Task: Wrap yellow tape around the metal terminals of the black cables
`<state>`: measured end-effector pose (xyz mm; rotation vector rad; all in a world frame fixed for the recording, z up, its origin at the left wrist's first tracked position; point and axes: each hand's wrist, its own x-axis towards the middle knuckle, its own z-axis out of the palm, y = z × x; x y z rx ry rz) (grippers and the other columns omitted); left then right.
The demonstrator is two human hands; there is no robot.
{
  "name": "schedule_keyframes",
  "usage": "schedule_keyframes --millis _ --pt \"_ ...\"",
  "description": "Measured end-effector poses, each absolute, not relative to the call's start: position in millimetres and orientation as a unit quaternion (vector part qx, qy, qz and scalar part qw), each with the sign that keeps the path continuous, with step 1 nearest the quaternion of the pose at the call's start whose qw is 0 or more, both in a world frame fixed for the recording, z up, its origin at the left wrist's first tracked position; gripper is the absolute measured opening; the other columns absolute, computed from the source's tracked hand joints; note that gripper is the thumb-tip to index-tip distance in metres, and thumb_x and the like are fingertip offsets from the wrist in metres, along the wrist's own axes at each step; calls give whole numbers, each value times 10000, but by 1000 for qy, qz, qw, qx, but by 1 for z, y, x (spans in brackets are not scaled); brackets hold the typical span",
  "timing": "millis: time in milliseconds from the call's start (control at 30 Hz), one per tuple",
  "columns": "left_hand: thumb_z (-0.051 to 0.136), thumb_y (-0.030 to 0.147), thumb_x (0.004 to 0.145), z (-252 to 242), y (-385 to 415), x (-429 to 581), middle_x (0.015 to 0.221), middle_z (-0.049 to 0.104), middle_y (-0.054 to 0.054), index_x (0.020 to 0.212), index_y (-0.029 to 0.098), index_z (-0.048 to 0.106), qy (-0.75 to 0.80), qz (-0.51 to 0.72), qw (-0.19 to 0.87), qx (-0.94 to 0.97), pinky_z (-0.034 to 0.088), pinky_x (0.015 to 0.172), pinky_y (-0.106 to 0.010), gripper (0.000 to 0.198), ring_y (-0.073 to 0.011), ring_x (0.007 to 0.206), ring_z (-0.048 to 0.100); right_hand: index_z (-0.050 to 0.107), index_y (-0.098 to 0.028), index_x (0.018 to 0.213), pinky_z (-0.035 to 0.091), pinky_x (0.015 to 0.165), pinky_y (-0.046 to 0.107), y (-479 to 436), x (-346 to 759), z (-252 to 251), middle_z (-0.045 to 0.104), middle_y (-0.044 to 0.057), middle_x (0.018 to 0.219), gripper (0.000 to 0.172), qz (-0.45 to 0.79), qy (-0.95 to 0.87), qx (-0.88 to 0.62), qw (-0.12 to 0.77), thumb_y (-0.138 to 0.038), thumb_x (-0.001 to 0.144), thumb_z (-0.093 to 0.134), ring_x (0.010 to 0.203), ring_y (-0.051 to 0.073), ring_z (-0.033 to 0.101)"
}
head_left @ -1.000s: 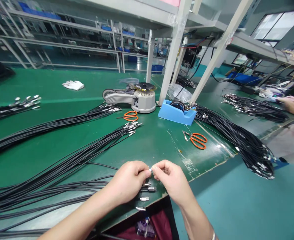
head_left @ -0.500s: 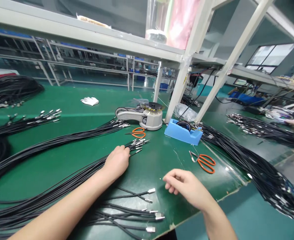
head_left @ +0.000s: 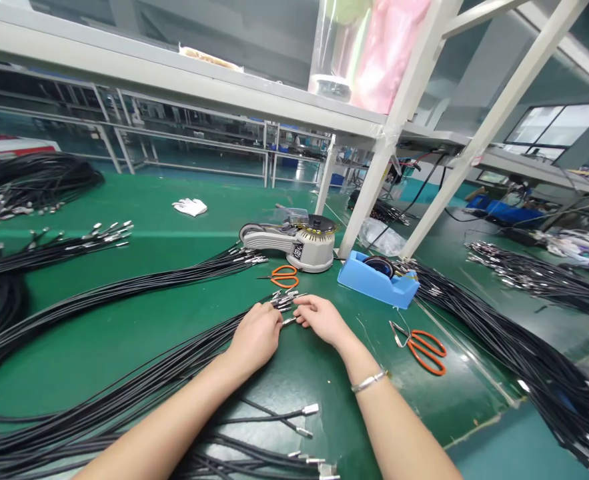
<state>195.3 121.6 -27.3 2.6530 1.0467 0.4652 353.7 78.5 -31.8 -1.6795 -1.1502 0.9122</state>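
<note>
In the head view, the left hand (head_left: 258, 335) is curled closed on the black cables (head_left: 194, 357), near their ends, on the green table (head_left: 139, 373). A metal connector (head_left: 289, 321) lies between both hands. The right hand (head_left: 321, 319) has its fingers partly bent beside this connector; whether they grip it, I cannot tell.

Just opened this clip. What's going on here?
A person at a green table is handling black cables. The left hand is over a cable bundle near its metal-tipped end, its grip partly hidden. The right hand has its fingertips at a metal tip beside the left; whether they touch it is unclear. The blue tape dispenser stands farther back, with neither hand on it.
</note>
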Motion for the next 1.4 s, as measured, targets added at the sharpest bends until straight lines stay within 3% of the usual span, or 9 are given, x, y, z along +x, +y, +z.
schedule_keyframes --millis 67,200,333,433,567,700,900,1067,1400 --pt "420 146 856 -28 118 194 863 635 -60 844 178 632 356 178 162 903 425 798 -316 215 -202 852 566 680 -132 841 496 595 237 74 354 -32 670 32 678 145 409 -435 -661 454 -229 773 597 611 121 617" --pt "414 224 875 -25 113 197 885 645 -36 991 193 603 356 214 230 880 448 757 -279 225 -169 811 591 665 -119 730 487 594 231 71 352 -29 638 -2 576 144 448 -409 -625 491 -255 687 684 539 96 586" --pt "431 242 857 -21 117 198 863 676 -31 831 205 655 363 221 269 865 440 782 -274 228 -172 838 612 659 -125 693 460 583 237 73 351 -27 621 -24 542 143 453 -412 -595 521 -249 642 708 512 92 557" --pt "439 233 829 -19 118 192 745 675 -23 749 193 638 392 212 283 849 444 670 -275 218 -177 711 620 665 -128 684 447 582 237 73 349 -29 625 -25 536 124 455 -411 -581 535 -218 622 723 519 96 554" --pt "415 210 823 -19 113 187 771 685 -17 811 192 637 389 216 322 836 461 680 -267 223 -165 717 629 675 -113 671 448 559 241 70 348 -29 637 -3 522 171 474 -387 -570 549 -205 568 776 509 113 569" --pt "406 326 863 -22 109 190 895 689 -46 849 207 679 360 262 376 813 463 820 -319 299 -196 862 631 669 -110 743 448 511 213 83 364 -11 674 38 642 268 459 -286 -579 610 -338 636 758 534 110 595" --pt "460 362 837 -32 110 185 827 672 -41 787 224 679 351 321 375 796 485 782 -329 263 -214 828 630 610 -116 901 487 562 211 149 395 46 646 45 845 329 400 -120 -579 700 -433 879 525 636 92 600" --pt "488 357 827 -35 110 181 782 659 -31 756 230 661 349 355 369 785 496 724 -304 227 -206 782 633 559 -140 1104 536 710 346 190 396 65 610 68 1046 278 408 -63 -570 710 -332 906 529 840 171 622" --pt "439 304 844 -46 115 181 837 652 -55 854 205 665 353 353 359 789 495 768 -323 247 -208 820 633 542 -151 1154 525 781 394 200 398 47 584 83 1135 298 401 -43 -562 722 -307 900 541 936 202 609"
